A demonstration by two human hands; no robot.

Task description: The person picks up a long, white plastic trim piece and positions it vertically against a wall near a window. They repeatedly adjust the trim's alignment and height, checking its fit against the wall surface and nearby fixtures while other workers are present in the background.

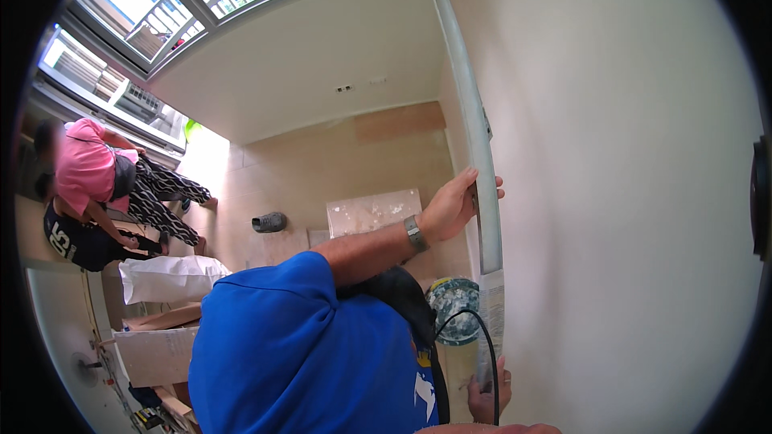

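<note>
- Left hand (450, 213), watch (415, 234) on wrist: wrapped round long pale bar (478, 141), about mid-length.
- Right hand (485, 400): at bar's lower end, fingers either side.
- Bar runs alongside right-hand wall (619, 193).
- Splattered bucket (454, 296): near floor's (314, 149) right edge, partly behind bar.
- Spotted board (374, 210): mid-floor; dark shoe (269, 223) left of it.
- Two people (88, 162): floor's left edge.

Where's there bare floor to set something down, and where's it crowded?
Bare floor lies between the dark shoe, the speckled board and the reddish rectangle by the far wall. It's crowded around the splattered bucket beside the long pale bar, and by the white sack.
</note>
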